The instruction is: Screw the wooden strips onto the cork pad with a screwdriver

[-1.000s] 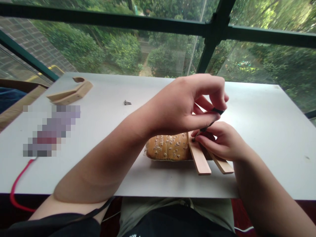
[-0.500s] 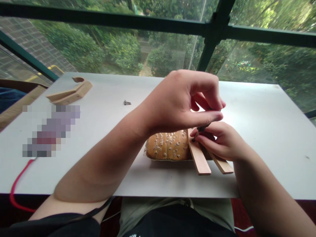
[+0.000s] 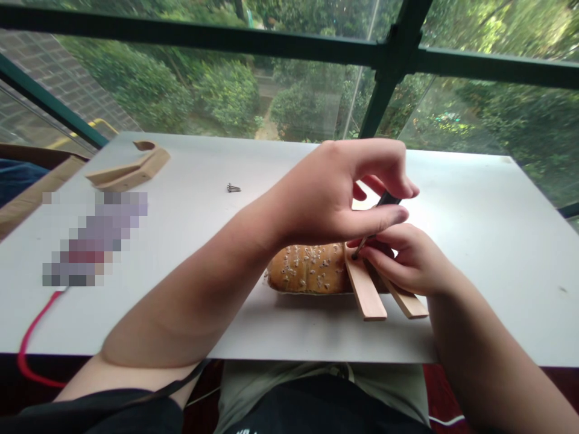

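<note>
A screwdriver [image 3: 389,198] with a dark handle slants down to the left, its tip at a dark screw head in a wooden slat [image 3: 368,295]. My left hand [image 3: 348,193] arches over it, thumb and fingers closed on the handle. Lower down, my right hand [image 3: 402,259] is closed, with thumb and forefinger on either side of the thin shaft near its tip. Beneath that hand a second wooden slat [image 3: 409,301] slants out. Both slats lie across a brown, tape-wrapped roll [image 3: 307,268] with a pale-flecked surface; its right part is hidden.
Several screws [image 3: 233,188] lie on the white table [image 3: 488,253]. At the far left rest a curved wooden piece [image 3: 131,172] and a pixelated object [image 3: 102,235] with a red cord [image 3: 29,340]. Green-framed windows [image 3: 398,54] rise behind the table.
My left fingers have shifted and opened slightly around the handle, so more of it shows. The left hand sits a little lower. My right hand and both slats stay put.
</note>
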The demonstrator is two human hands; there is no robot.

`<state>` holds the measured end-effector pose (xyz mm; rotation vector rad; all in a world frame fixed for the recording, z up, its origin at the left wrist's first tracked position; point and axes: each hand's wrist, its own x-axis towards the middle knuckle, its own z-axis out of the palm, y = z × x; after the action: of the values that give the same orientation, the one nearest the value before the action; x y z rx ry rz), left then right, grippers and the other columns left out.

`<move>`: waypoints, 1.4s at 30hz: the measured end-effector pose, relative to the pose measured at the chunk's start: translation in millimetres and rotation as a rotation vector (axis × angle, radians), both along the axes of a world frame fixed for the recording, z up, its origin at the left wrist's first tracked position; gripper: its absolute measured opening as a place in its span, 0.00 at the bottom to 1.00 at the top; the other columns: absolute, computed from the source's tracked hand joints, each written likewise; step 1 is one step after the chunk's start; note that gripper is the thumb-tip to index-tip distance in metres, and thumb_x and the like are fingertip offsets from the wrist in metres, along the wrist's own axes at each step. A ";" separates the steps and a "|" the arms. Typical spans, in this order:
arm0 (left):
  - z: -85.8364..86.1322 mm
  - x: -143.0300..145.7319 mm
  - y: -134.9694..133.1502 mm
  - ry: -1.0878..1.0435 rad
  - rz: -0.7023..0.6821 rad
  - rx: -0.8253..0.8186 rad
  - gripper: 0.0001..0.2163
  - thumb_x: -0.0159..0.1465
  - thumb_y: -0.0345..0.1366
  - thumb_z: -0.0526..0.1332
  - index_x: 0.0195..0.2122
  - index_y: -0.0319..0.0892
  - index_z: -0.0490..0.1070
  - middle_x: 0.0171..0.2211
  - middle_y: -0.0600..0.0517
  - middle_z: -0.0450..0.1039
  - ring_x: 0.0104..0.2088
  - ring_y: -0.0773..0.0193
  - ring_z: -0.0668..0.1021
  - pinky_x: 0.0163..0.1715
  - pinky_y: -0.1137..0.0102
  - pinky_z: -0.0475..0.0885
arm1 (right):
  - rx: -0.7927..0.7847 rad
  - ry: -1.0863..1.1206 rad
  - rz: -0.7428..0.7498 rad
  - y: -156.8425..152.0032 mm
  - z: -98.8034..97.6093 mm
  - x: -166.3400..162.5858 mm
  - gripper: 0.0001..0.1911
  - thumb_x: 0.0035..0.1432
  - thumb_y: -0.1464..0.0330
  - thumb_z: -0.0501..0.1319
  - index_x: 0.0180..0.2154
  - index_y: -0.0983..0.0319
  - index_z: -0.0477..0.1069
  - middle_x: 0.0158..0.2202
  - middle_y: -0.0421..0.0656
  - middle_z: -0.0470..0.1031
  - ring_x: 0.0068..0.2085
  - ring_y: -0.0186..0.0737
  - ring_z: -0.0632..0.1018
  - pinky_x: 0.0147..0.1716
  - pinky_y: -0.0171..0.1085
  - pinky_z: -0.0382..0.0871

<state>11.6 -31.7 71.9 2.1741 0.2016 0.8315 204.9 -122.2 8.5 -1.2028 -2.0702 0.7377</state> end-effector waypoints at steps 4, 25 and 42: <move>-2.5 2.4 9.7 0.003 0.155 0.178 0.07 0.58 0.36 0.66 0.36 0.43 0.71 0.42 0.48 0.77 0.41 0.60 0.77 0.35 0.66 0.74 | 0.005 -0.018 -0.029 0.6 0.5 -2.1 0.12 0.59 0.77 0.59 0.42 0.60 0.75 0.37 0.43 0.79 0.38 0.42 0.77 0.39 0.41 0.71; 7.9 -4.7 0.9 0.010 -0.038 0.010 0.09 0.58 0.25 0.62 0.37 0.46 0.72 0.42 0.52 0.76 0.45 0.62 0.81 0.43 0.70 0.81 | -0.003 0.078 -0.056 -0.2 -0.9 -4.0 0.09 0.58 0.76 0.60 0.40 0.60 0.73 0.33 0.42 0.77 0.34 0.40 0.76 0.34 0.37 0.69; 12.9 -7.0 -5.6 0.032 -0.122 0.118 0.06 0.59 0.25 0.60 0.34 0.40 0.75 0.41 0.53 0.78 0.46 0.63 0.81 0.46 0.70 0.79 | 0.095 -0.039 0.046 1.2 1.4 1.2 0.07 0.60 0.76 0.60 0.38 0.62 0.75 0.35 0.42 0.79 0.36 0.38 0.78 0.36 0.34 0.70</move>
<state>4.6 -37.3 84.9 2.2862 0.0363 0.7564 206.1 -121.0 9.9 -1.1288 -2.1458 0.6342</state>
